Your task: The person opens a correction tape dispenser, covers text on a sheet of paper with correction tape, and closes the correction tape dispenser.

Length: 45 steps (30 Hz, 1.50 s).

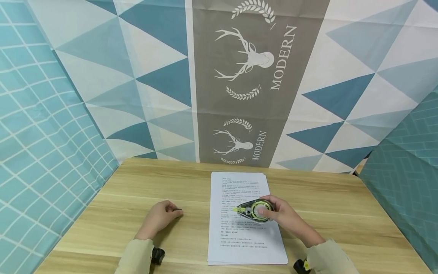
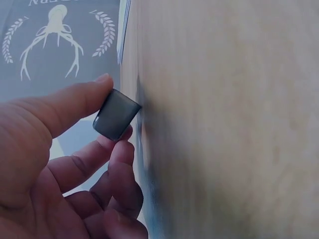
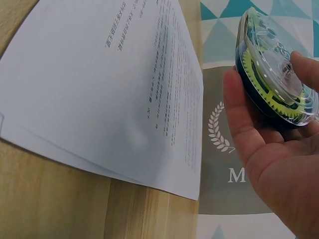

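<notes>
A correction tape (image 1: pixel 254 210) with a clear case and yellow-green gears is gripped in my right hand (image 1: pixel 282 215), above the printed sheets. The right wrist view shows the same correction tape (image 3: pixel 271 69) between thumb and fingers, its green tip uncovered in the head view. My left hand (image 1: pixel 161 217) is low over the table, left of the paper. It pinches a small dark cap (image 2: pixel 117 114) between thumb and fingers, close to the wooden surface. The stack of printed paper (image 1: pixel 239 251) lies flat, its top page full of text lines.
The wooden table (image 1: pixel 143 182) reaches back to a wall covering (image 1: pixel 226 95) with deer heads and blue triangles. A tile-patterned sheet (image 1: pixel 41 114) hangs on the left, and a teal one (image 1: pixel 407 163) on the right. Dark wrist bands (image 1: pixel 157 255) sit by both sleeves.
</notes>
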Motion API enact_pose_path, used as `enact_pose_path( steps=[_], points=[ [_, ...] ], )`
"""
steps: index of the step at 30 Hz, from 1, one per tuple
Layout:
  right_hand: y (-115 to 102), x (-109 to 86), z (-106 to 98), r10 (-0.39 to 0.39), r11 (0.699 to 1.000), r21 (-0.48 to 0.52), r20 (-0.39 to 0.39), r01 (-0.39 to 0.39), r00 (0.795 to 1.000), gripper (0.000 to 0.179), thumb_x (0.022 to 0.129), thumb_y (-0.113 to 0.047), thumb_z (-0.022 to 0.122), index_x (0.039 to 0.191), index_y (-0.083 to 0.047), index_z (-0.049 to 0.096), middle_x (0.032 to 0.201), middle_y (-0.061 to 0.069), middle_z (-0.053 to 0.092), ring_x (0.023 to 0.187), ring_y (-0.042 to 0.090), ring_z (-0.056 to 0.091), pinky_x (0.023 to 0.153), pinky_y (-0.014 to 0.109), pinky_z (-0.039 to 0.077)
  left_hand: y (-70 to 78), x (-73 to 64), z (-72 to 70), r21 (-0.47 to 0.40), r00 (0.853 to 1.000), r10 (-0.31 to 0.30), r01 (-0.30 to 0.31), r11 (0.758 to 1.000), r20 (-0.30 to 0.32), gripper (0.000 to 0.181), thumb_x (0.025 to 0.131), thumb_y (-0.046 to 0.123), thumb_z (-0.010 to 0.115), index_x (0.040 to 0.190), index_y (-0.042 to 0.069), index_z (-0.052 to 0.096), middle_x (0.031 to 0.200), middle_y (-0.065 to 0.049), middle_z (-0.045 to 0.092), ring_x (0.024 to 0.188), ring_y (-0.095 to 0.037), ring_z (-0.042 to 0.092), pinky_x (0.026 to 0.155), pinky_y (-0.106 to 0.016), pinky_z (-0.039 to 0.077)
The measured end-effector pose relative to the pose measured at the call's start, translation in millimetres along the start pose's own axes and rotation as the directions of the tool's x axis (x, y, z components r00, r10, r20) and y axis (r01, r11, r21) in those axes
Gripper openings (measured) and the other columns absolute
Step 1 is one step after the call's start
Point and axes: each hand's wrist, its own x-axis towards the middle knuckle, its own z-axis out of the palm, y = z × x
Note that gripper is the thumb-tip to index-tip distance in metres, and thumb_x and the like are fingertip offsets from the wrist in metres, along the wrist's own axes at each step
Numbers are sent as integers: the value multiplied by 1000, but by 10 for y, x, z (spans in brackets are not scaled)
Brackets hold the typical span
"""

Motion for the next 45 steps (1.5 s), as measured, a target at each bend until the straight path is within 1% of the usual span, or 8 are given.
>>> enact_pose_path(
  steps=[6,15,18,22,27,37,40,45],
  points=[
    [17,-13,-9,10,1000,13,-8,-10,1000,51,88,-28,64,127,2,49,115,17,59,94,13,58,75,21,51,-9,-15,-16,13,1000,6,-6,1000,-6,32,85,32,66,99,3,64,83,-4,60,70,-15,52,60,-29,43],
    [44,-21,-20,4,1000,16,-5,-4,1000,50,89,-25,63,128,3,47,114,18,59,92,12,59,74,22,52,12,-43,-37,40,999,32,-32,999,-12,28,88,31,63,96,5,66,83,-3,63,70,-14,53,60,-30,44],
    [51,-20,-19,11,999,34,-13,-11,1000,51,89,-25,63,128,3,47,115,19,58,93,15,59,74,26,54,15,-46,-37,39,999,36,-35,999,-11,28,88,31,63,97,4,66,84,-3,63,71,-14,54,61,-31,45],
    [76,-6,-16,25,997,75,-42,-22,999,53,88,-24,64,129,3,45,118,22,54,95,19,58,74,30,57,25,-50,-40,40,1000,27,-27,999,-8,32,88,33,62,99,3,65,85,-4,64,72,-15,55,62,-32,46],
    [104,10,-22,14,993,119,-71,-5,997,51,88,-20,64,128,4,44,120,26,50,96,21,58,76,30,57,38,-58,-52,41,1000,12,-12,999,-4,38,88,36,61,102,1,64,91,-7,65,77,-17,59,68,-38,50],
    [117,36,-41,47,992,123,-136,-30,990,47,88,-16,64,127,3,47,121,24,51,98,21,58,78,30,56,88,-105,-119,77,999,-35,33,996,26,49,90,41,56,112,-3,60,105,-17,66,89,-27,63,75,-46,52],
    [119,39,-46,41,992,126,-128,-25,991,48,88,-16,64,127,4,46,121,24,51,97,21,58,77,29,56,129,-112,-128,81,999,-29,26,996,26,51,91,41,56,117,-3,57,104,-16,66,86,-24,64,72,-43,53],
    [111,40,-47,36,988,151,-115,-18,993,49,87,-17,65,127,6,45,119,26,51,95,19,58,76,29,57,218,-115,-122,67,1000,8,-9,998,11,53,90,39,57,124,-2,54,90,-7,66,68,-14,60,60,-32,49]
  ],
)
